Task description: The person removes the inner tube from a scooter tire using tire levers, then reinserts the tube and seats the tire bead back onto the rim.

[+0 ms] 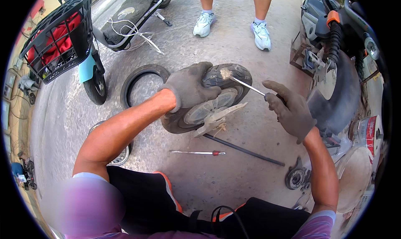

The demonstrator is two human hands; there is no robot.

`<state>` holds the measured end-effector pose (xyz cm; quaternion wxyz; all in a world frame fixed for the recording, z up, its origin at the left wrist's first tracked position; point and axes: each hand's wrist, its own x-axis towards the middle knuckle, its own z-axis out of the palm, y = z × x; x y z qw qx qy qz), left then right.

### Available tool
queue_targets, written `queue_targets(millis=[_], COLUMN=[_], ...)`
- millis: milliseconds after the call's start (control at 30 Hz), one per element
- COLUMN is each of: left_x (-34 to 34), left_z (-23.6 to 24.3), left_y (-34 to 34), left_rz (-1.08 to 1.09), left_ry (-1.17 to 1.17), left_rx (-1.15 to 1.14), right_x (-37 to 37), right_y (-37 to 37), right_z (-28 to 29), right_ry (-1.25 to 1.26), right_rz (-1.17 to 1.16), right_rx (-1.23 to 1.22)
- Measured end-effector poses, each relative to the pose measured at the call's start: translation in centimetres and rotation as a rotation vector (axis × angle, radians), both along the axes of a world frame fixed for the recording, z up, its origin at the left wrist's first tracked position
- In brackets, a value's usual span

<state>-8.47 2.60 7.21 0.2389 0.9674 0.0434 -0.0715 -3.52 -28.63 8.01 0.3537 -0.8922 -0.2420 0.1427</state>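
Observation:
A small wheel with a black tyre [173, 121] and a dusty hub stands tilted on the ground in front of me. My left hand [192, 86], in a dark grey glove, is closed over the tyre's upper left side. In my gloved right hand [290, 113] is a small brush [247, 86] with a thin metal shaft. Its tan, clumped tip meets the tread at the top of the tyre. The palm side of my right-hand grip is partly hidden. A flat metal bracket [223, 117] sticks out from the hub on my side.
A loose tyre [126, 86] lies behind the wheel. Nearer me are a red-ended metal rod [196, 153] and a dark bar [250, 150]. A scooter's basket [62, 42] is at left, a motorcycle's fender [340, 95] at right. Another person's shoes [261, 35] stand ahead.

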Motion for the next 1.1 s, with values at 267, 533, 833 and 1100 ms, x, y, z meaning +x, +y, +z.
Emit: queue_targets(millis=[267,533,833,1100], left_x=[0.1,0.3,0.3,0.3], left_z=[0.3,0.1,0.9,1.2], left_y=[0.8,1.5,0.4,0.3], left_rz=[-0.004,0.015,-0.003,-0.015], left_ry=[0.019,-0.001,0.033,0.058], left_rx=[0.004,-0.024,-0.008,-0.021], right_x=[0.8,0.0,0.0,-0.3], right_y=[1.1,4.2,5.7,6.3], right_z=[-1.4,-0.5,0.1,-0.5], right_ry=[-0.088,0.037,0.151,-0.391], right_rz=[0.146,0.226,0.219,0.251], right_rx=[-0.048,-0.005,0.088,-0.190])
